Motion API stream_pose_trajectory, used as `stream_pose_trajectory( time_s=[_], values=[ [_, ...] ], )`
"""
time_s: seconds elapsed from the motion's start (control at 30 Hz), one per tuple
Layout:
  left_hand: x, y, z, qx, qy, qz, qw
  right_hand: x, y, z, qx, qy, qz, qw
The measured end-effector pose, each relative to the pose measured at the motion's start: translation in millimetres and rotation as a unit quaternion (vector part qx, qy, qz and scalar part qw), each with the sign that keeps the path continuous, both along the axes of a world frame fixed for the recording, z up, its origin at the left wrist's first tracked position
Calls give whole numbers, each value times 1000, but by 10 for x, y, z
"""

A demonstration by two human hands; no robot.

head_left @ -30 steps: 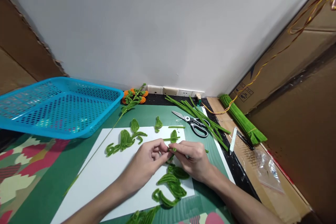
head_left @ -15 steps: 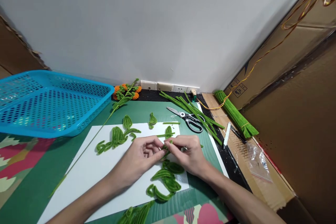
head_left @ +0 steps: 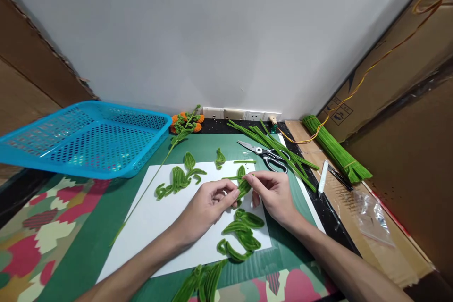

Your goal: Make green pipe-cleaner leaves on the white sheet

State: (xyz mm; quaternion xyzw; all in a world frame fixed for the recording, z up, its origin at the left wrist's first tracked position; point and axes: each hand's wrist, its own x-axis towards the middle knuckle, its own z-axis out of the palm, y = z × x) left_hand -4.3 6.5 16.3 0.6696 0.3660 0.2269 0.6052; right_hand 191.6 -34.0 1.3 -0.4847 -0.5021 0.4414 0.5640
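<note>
A green pipe-cleaner leaf (head_left: 244,189) is held upright over the white sheet (head_left: 141,226). My left hand (head_left: 212,204) pinches its lower left side between thumb and fingers. My right hand (head_left: 275,194) closes thumb and forefinger at the leaf's upper right edge. Just behind it lie another leaf (head_left: 241,171) and a cut green stem piece (head_left: 230,178). Below my hands several curled green leaves (head_left: 244,233) lie on the sheet, and more pipe-cleaner leaves (head_left: 180,179) rest to the left of them.
A blue perforated basket (head_left: 116,170) stands at left, beside an orange flower with a long stem (head_left: 177,139). Scissors (head_left: 264,152) lie near loose green pipe cleaners (head_left: 283,151). A green bundle (head_left: 336,151), a white marker-like stick (head_left: 322,178) and a plastic bag (head_left: 373,217) are at right.
The view has shifted left, so things appear farther right. The leaf has turned to show its broad ribbed face, and my right hand has moved to its upper edge.
</note>
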Motion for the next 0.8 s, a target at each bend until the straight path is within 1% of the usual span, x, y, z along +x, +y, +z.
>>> stream_pose_trajectory(
  time_s=[0.2,0.3,0.37,0.43,0.5,0.57,0.67,0.8],
  values=[
    [-17,-7,-34,2,2,-13,1000,-3,25,7,10,45,35,998],
    [-11,-9,-36,4,-6,-11,1000,-36,4,-10,-14,24,59,998],
    [-5,-9,-40,14,-7,-13,1000,-60,-22,-20,-27,4,53,998],
    [0,-11,-46,27,-5,-10,1000,-69,-44,-24,-30,-3,47,998],
    [0,-13,-51,33,-7,-5,999,-62,-53,-22,-23,5,56,998],
    [-5,-16,-53,28,-12,-3,1000,-44,-43,-22,-15,20,70,997],
    [-18,-21,-54,2,-19,2,1000,-22,-11,-31,-9,39,76,996],
    [-24,-24,-54,-18,-21,-3,1000,-18,-1,-63,-3,15,53,998]
  ],
)
